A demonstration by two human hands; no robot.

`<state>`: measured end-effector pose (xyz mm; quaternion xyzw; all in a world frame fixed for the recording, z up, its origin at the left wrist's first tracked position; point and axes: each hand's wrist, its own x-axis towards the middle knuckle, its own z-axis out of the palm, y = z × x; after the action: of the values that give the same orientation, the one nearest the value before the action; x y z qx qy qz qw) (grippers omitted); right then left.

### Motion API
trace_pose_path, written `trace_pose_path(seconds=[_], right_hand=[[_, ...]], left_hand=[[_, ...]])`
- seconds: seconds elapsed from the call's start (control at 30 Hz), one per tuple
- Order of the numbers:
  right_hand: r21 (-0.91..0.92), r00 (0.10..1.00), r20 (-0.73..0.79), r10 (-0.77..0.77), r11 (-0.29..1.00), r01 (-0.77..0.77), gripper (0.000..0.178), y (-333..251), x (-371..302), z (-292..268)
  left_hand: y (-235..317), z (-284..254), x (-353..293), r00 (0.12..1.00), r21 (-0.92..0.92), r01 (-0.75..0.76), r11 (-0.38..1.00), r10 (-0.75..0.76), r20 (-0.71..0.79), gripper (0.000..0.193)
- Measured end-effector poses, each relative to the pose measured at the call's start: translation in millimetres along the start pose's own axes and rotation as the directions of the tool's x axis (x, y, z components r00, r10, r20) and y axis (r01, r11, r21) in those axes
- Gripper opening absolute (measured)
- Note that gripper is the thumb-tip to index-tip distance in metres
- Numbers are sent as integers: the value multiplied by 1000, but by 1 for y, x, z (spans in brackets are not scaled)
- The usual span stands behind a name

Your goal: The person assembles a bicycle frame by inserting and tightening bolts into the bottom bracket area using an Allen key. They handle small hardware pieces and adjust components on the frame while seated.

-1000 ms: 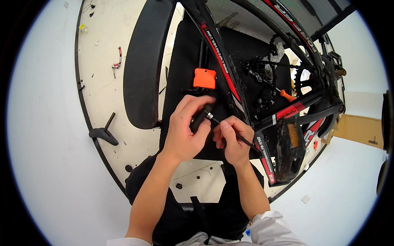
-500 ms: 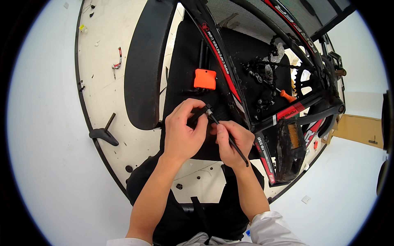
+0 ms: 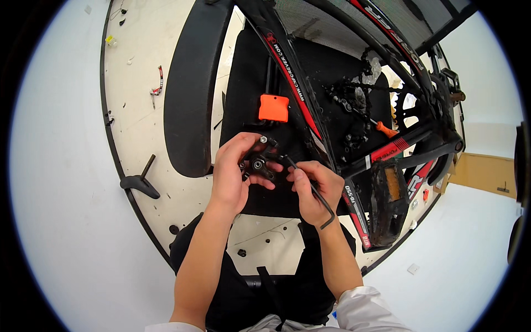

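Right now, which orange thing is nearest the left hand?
The squarish orange block, just beyond the left hand; the orange handle lies farther right, past the red-striped frame tube.

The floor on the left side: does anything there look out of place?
Yes. What looks like a saddle on its post lies loose at the edge of the floor, apart from the bicycle frame, where one would expect it. Farther up, a red-and-black part lies loose.

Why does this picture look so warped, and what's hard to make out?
In the head view, the fisheye lens bows the black wall-base strip and darkens the corners; in that same head view, the dark part in the left hand partly blends into the black seat behind, while the orange holder stands out.
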<state>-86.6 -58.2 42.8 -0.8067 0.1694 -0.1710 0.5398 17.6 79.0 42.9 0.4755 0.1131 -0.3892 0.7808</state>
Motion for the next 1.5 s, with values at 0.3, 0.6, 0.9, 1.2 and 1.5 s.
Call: trace_pose_path(seconds=[0.3,0.6,0.9,1.2,1.5], right_hand=[[-36,985,171,-5,999,12,24,9,-11,-28],[172,990,64,-128,978,115,28,31,-50,-93],[65,913,-91,399,917,-394,22,67,-28,-160],[-292,930,-177,322,885,-362,29,79,5,-140],[-357,856,-169,488,780,-515,24,76,10,-152]], left_hand=[[-28,3,19,897,681,-347,644,441,40,16],[-42,29,19,863,875,-318,365,494,107,17],[-64,40,27,735,842,-515,163,588,336,21],[-64,60,35,846,974,-225,11,498,190,21],[-67,15,55,860,975,-219,28,477,180,23]])
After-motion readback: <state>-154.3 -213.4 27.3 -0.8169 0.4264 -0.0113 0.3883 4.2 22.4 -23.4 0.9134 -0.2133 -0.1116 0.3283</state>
